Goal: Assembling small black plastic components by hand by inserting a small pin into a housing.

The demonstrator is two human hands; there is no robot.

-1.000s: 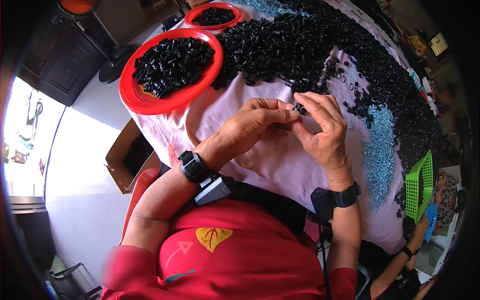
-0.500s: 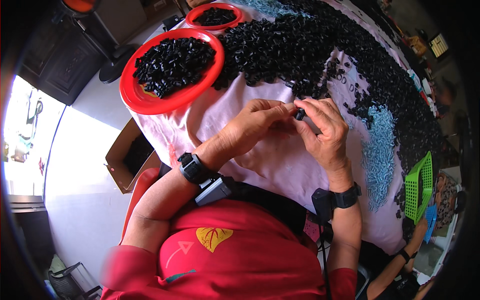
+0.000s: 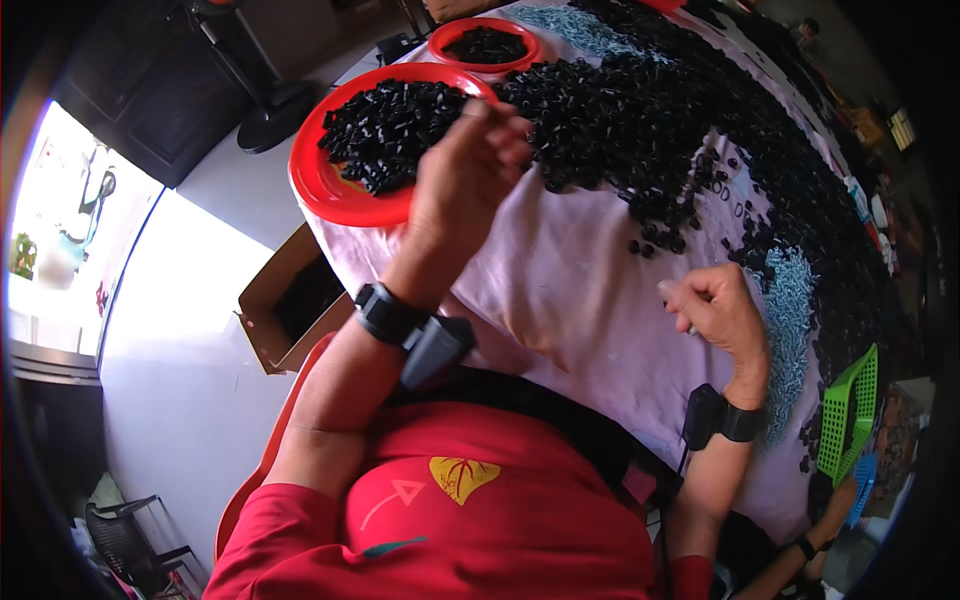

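Note:
My left hand (image 3: 468,170) is smeared by motion above the right rim of a big red plate (image 3: 318,190). The plate holds a heap of small black plastic pieces (image 3: 395,130). What the left fingers hold, if anything, does not show. My right hand (image 3: 718,312) is closed over the pink cloth (image 3: 570,270), its fingers curled in beside a strip of light-blue small pieces (image 3: 790,310). A tiny pale bit shows under those fingers, too small to name. Beyond both hands lies a large pile of the black pieces (image 3: 600,110).
A smaller red plate (image 3: 537,52) of black pieces stands at the back. More light-blue pieces (image 3: 590,35) lie behind. A cardboard box (image 3: 262,345) is at the left, a green basket (image 3: 832,440) at the right. Another person's arm (image 3: 825,520) comes in at the lower right.
My hands have come apart from over the cloth, where they held a small black piece together. The left moved up to the big plate's rim; the right drew back toward me.

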